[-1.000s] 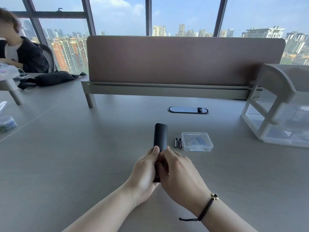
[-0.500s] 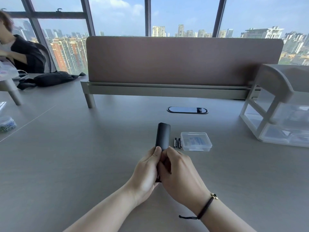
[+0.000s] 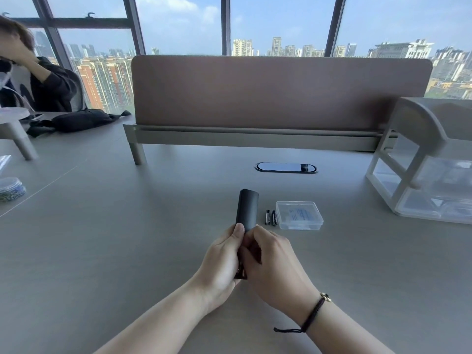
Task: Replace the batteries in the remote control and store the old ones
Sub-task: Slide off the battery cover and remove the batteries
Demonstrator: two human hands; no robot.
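2 bare hands meet over the grey tabletop [image 3: 107, 251], both wrapped around the near end of a slim, matte black remote control [image 3: 247, 209] that points away from the person, its rounded far end sticking out beyond the fingers. The left hand [image 3: 221, 259] cups the remote from the left side, thumb pressed along its edge, while the right hand [image 3: 274, 261] curls over it from the right with the fingers bent inward and closed on the body; a dark braided bracelet [image 3: 310, 316] with a small gold bead circles that wrist. At the near end of the remote, between the palms, a small opening with something metallic shows, though it is too shadowed to make out. Just to the right of the remote lie 2 small dark cylindrical batteries [image 3: 271, 217] side by side on the tabletop, and immediately right of them sits a shallow clear plastic box [image 3: 298, 215] with its lid shut and a pale label inside. Beyond these, a black oval cable port [image 3: 286, 167] is set into the surface. Farther right stands a white-framed translucent drawer organiser [image 3: 424, 180], and a brown padded divider panel [image 3: 278, 93] runs across the back.
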